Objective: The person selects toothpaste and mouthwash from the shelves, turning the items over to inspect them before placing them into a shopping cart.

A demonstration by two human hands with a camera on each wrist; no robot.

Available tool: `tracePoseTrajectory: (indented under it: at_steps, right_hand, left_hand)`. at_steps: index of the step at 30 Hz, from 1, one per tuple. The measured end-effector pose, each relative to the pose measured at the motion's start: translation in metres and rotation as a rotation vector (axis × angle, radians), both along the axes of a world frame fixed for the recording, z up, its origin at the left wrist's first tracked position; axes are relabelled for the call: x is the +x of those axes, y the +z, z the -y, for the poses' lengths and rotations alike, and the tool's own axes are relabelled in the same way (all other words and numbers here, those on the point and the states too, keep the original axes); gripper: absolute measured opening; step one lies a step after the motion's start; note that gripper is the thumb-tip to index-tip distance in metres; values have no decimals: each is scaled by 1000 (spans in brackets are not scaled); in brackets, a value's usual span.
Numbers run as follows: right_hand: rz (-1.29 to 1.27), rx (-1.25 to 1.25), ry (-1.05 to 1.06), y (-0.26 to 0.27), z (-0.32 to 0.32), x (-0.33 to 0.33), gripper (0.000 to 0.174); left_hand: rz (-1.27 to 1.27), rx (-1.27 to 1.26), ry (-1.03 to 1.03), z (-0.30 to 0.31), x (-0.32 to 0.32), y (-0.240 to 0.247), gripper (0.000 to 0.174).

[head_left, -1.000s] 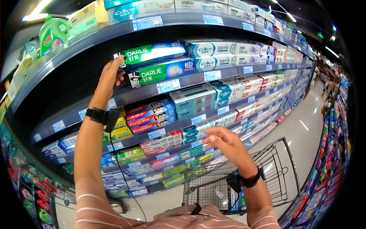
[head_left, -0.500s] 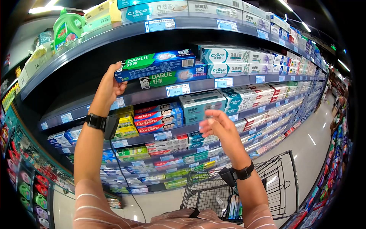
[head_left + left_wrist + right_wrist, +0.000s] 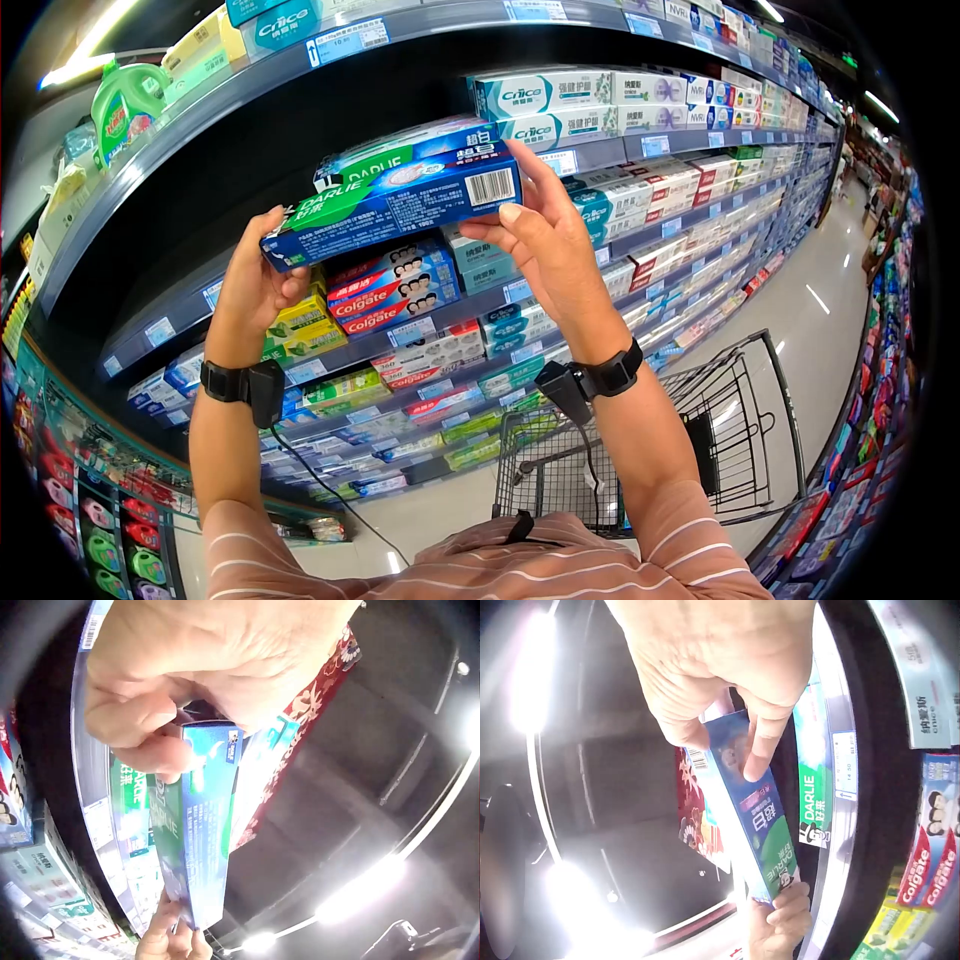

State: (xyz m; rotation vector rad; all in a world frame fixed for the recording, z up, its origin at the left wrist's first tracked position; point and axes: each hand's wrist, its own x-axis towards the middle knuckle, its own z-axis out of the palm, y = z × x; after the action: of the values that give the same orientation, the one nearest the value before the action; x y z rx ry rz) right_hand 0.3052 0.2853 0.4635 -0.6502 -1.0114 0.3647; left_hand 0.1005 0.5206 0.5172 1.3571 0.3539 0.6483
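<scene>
A long blue and green Darlie toothpaste box (image 3: 395, 205) is held off the shelf in front of me, tilted with its barcode side facing me. My left hand (image 3: 262, 275) grips its left end, and my right hand (image 3: 535, 230) pinches its right end with thumb and fingers. The left wrist view shows the box (image 3: 202, 825) edge-on under my curled fingers. In the right wrist view the box (image 3: 750, 817) runs away from my right hand toward the left hand at its far end. Another Darlie box (image 3: 410, 145) stays on the shelf behind.
Grey shelves (image 3: 150, 180) hold rows of toothpaste: Colgate boxes (image 3: 390, 290) below the held box, Crilce boxes (image 3: 545, 95) to the upper right. A green detergent bottle (image 3: 125, 100) stands on the top shelf. A wire shopping cart (image 3: 640, 450) stands beside me in the aisle.
The box has come off the shelf, lower and toward me. My right hand rose from mid-air and took hold of its right end. My left hand has kept its grip.
</scene>
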Motion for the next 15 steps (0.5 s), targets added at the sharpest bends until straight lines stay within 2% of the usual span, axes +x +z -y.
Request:
tracePoseTrajectory:
  at_steps: [6,15]
  right_hand:
    - [-40,-25,-23,-10,1,3,68]
    - [-63,-35,-32,-15,1,3,62]
  left_hand:
    - [-90,-30,-73,1,-1,-3,52]
    - [-121,6,-31,3,1,-7,55]
